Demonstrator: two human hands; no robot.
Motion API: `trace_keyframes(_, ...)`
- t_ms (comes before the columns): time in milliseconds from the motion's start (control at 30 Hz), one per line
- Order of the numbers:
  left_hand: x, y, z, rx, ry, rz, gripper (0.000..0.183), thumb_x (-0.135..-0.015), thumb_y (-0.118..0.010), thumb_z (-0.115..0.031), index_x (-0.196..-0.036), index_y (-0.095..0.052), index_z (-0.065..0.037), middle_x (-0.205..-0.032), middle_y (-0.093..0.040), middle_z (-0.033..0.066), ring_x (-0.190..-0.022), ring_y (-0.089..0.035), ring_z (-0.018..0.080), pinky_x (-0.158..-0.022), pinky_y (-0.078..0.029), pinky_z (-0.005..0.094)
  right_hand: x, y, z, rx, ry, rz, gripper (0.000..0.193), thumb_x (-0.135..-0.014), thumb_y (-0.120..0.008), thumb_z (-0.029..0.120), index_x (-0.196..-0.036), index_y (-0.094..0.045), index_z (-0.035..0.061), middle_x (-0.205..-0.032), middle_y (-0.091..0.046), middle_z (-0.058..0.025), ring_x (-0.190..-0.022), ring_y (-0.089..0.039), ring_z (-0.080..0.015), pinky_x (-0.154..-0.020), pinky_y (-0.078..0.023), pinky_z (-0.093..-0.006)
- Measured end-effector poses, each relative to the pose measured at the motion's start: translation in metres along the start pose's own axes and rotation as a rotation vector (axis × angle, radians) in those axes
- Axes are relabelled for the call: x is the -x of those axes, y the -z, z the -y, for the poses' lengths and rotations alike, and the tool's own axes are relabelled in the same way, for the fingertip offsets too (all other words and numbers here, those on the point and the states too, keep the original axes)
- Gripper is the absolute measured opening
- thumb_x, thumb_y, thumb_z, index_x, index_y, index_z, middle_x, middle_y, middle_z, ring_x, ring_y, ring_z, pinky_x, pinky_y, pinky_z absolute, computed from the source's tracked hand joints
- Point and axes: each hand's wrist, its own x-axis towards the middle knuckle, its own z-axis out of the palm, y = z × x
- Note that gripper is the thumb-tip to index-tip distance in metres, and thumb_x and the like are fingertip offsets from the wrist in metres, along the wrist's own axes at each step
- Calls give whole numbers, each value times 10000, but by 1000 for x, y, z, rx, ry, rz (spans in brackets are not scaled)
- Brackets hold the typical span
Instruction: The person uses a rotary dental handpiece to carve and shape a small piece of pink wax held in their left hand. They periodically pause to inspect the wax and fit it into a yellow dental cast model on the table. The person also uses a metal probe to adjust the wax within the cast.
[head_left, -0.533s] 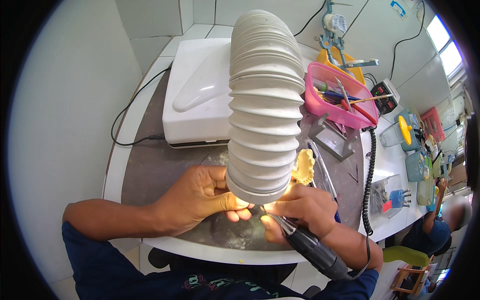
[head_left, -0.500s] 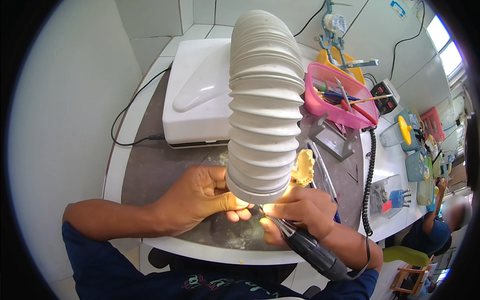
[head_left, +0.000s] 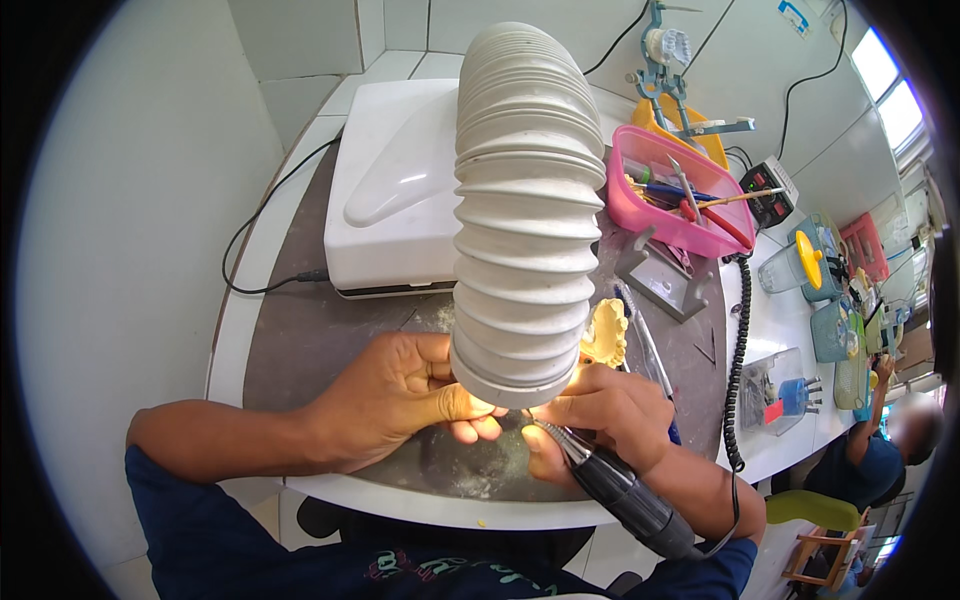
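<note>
Left hand (head_left: 410, 400), lower centre of the frame: fingers curled, thumb and forefinger drawn in close at the mouth of the ribbed white hose (head_left: 525, 230). The hose covers part of the fingers; I cannot tell what, if anything, they pinch.

Right hand (head_left: 625, 415), just right of it: closed around the black handpiece (head_left: 630, 495), whose body slants to the lower right and whose metal nose points up and left toward the left fingertips. Whether its tip touches anything cannot be made out.

Edges: the white front rim (head_left: 420, 508) of the worktop curves below both hands, and the rear of the handpiece reaches past it. A strip of dark mat (head_left: 475, 465), dusted with pale powder, separates hands from rim. More mat lies between the left hand and the white box (head_left: 395, 190) at upper left.

Limits to movement: the hose stands directly above the fingertips. Just above the right hand is a yellow dental cast (head_left: 608, 330), with a long slim tool (head_left: 650, 345) beside it; farther up are a grey stand (head_left: 642, 272) and a pink bin (head_left: 635, 212). A coiled black cord (head_left: 734, 385) runs down the mat's right side.
</note>
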Motion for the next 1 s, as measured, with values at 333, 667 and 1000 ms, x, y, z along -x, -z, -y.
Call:
trace_keyframes(333,0,0,0,25,2,3,223,-936,-650,-76,-1125,-618,38,-1000,-668,106,-863,-666,134,-747,-557,225,-2,0,2,0,7,-8,248,-684,-800,35,-892,-667,22,-728,-672,-105,-558,-654,-195,-477,-502,-280)
trace_keyframes(667,0,-2,-2,12,8,1,221,-929,-667,-87,-1114,-626,27,-977,-665,83,-861,-658,127,-741,-557,226,-1,1,1,3,-19,5,247,-688,-802,38,-888,-659,19,-722,-667,-102,-557,-651,-199,-484,-502,-278)
trace_keyframes(1000,1,-3,-3,7,17,7,225,-930,-672,-108,-1116,-631,13,-996,-676,83,-865,-659,123,-747,-558,229,-1,1,1,7,5,23,250,-685,-808,50,-881,-655,19,-728,-660,-103,-569,-643,-198,-484,-498,-286)
